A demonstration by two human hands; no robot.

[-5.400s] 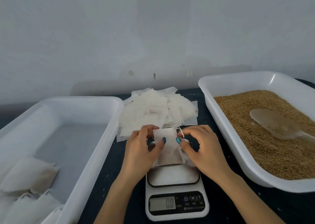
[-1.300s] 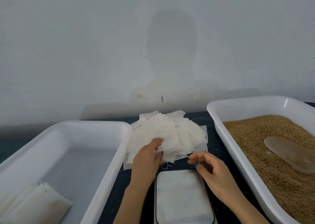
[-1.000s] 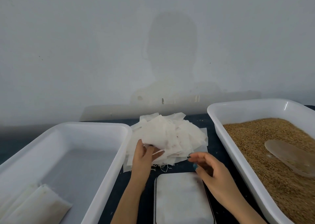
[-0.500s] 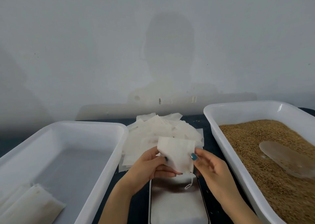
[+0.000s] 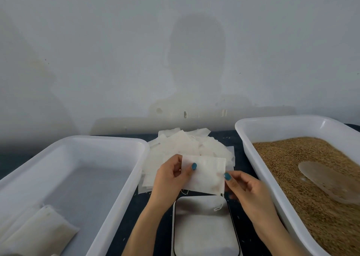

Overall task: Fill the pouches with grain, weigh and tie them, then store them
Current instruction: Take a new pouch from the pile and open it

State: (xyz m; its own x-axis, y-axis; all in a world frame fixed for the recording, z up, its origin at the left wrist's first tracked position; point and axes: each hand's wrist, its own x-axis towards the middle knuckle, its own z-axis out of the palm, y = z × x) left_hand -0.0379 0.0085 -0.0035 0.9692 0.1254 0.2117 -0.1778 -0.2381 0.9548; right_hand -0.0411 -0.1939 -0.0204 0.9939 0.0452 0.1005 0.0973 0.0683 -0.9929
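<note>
An empty white pouch (image 5: 206, 173) is held flat in the air above the scale (image 5: 204, 226), its drawstring dangling at the lower right. My left hand (image 5: 171, 175) pinches its left edge and my right hand (image 5: 245, 189) pinches its lower right corner. Behind it lies a heap of empty pouches (image 5: 187, 146). The right tub (image 5: 272, 123) holds brown grain (image 5: 311, 187) with a clear scoop (image 5: 329, 181) lying on it. Filled pouches (image 5: 39, 234) rest in the near corner of the left tub (image 5: 93, 140).
The tubs flank the scale on a dark tabletop (image 5: 144, 213). A grey wall (image 5: 175, 51) rises right behind the table. The scale's display is out of view below the frame.
My left hand lifted one pouch off the heap, and my right hand came in to grip it. Both hands now hold it spread out above the scale.
</note>
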